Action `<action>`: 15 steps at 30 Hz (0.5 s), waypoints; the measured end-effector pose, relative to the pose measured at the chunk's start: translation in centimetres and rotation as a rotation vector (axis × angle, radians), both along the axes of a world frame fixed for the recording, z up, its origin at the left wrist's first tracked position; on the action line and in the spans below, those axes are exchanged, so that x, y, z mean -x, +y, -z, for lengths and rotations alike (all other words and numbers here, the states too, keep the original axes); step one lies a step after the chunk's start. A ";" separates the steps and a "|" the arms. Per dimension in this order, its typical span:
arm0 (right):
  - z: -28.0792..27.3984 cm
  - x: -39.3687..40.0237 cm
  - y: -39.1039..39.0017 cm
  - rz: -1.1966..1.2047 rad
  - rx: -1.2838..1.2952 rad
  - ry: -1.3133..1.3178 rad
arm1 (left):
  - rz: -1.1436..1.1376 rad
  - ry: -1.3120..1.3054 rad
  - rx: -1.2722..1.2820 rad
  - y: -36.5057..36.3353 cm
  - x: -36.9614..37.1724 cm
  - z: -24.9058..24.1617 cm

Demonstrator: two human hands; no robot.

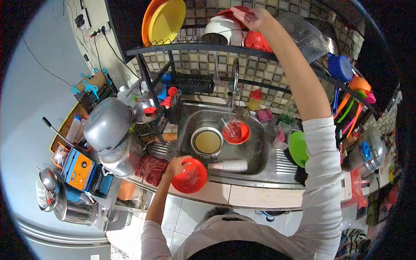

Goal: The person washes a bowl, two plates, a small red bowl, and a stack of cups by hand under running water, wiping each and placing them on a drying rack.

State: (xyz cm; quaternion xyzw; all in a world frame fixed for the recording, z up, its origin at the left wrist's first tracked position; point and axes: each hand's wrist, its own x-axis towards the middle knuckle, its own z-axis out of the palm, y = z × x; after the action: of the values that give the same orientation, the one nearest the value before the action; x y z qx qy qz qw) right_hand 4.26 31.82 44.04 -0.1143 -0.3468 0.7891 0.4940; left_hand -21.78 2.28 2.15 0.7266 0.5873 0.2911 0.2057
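My left hand [177, 165] grips the rim of a red plastic bowl [189, 175] at the sink's front left edge. My right hand [252, 18] is raised to the dish rack, fingers stretched out, right at a dark red bowl [236, 15]. Below it on the rack are a white bowl [225, 29] and another red bowl [258, 41]. In the steel sink [255, 143] sit a pot of cloudy liquid [208, 142], a small red bowl with a clear cup [236, 131], and a stack of white cups [229, 166] lying on its side.
A dark red cloth [151, 170] lies left of the sink, beside large metal pots [108, 125]. The faucet [235, 82] stands behind the basin. A green bowl [298, 148] leans at the right drainboard. The black rack [199, 50] spans overhead, holding yellow and orange plates [167, 21].
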 end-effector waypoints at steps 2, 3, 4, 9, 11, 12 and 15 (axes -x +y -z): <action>-2.0 0.4 -4.6 0.393 -0.016 -0.149 | 0.032 -0.010 0.042 0.2 0.1 0.2; -3.1 1.2 -9.7 0.463 0.031 -0.074 | 0.032 -0.009 0.035 0.2 0.1 0.4; -3.5 1.1 -9.8 0.464 0.026 -0.072 | 0.030 -0.022 0.034 0.3 0.1 0.4; -4.6 1.1 -10.0 0.477 0.172 0.020 | 0.042 -0.050 0.020 0.2 -0.5 -0.6; -4.3 0.9 -8.7 0.485 0.136 0.036 | 0.055 -0.091 0.078 0.2 -0.7 -0.9; -4.1 0.9 -8.1 0.491 0.102 0.048 | 0.056 -0.090 0.075 0.2 -0.7 -0.7; -3.7 1.0 -7.7 0.498 0.028 0.031 | 0.042 -0.037 -0.012 0.3 -0.4 -0.3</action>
State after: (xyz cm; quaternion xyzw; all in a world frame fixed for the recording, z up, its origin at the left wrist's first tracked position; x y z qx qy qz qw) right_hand 3.26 24.10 47.69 -0.1909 -0.2892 0.6494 0.6769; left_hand -21.37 2.62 2.50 0.7346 0.5662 0.3035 0.2183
